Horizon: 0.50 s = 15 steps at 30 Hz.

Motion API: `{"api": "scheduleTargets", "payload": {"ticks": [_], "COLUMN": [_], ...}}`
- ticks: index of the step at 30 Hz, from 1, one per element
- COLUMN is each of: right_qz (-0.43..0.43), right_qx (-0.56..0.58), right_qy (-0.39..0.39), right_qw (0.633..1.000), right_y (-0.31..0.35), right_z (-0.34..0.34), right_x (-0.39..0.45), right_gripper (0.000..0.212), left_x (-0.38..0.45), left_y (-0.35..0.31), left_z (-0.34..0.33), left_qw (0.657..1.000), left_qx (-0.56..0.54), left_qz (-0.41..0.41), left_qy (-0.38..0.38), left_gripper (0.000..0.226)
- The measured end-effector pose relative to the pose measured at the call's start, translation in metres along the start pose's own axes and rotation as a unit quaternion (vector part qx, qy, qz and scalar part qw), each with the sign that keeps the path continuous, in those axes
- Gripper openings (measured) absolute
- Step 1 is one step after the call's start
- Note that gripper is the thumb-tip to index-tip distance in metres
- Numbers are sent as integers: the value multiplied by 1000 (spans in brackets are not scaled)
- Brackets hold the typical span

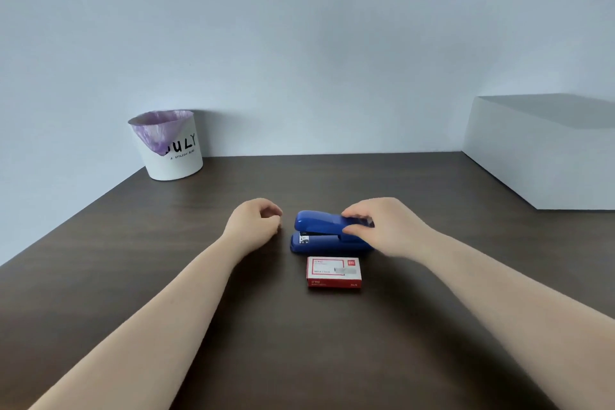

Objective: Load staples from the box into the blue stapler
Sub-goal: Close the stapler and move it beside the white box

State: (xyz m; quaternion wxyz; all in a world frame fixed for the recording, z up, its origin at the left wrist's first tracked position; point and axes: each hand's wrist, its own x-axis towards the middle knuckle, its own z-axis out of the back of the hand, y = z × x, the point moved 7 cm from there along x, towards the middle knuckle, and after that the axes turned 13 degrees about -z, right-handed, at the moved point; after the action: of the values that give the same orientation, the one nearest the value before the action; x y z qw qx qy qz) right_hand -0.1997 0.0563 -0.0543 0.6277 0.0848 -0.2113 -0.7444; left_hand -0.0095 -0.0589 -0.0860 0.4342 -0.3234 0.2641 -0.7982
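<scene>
- Head view: right hand [382,226] fingers [354,229] pinch the blue stapler [324,231] at its rear, mid-tabletop [166,243]
- Staple box [333,272] closed, just beside the stapler at 6 o'clock
- Left hand [254,221] at 9 o'clock, fingers loosely curled, holding nothing

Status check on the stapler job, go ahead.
Right hand gripping rear of blue stapler; left hand loosely curled, empty, beside it. Stapler closed, staple box shut, untouched in front. Nothing in the way.

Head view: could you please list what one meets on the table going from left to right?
Bin → left hand → stapler → right hand → white block. The staple box overlaps the stapler's span, so it is left out.
</scene>
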Motion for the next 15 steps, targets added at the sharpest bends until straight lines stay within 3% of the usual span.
{"api": "scheduleTargets", "payload": {"ticks": [5, 15], "right_qz": [-7, -149], "right_qx": [-18, -80], "right_qy": [-55, -189], "right_qw": [998, 967], "right_y": [-24, -142], "right_z": [8, 48], "right_x": [3, 45], "right_gripper": [22, 23], "left_x": [40, 113], "left_y": [-17, -83], "left_z": [-27, -111], "left_qw": [996, 985], "left_qx": [84, 104], "left_qz": [-8, -106], "left_qy": [-17, 84], "left_gripper": [27, 22]}}
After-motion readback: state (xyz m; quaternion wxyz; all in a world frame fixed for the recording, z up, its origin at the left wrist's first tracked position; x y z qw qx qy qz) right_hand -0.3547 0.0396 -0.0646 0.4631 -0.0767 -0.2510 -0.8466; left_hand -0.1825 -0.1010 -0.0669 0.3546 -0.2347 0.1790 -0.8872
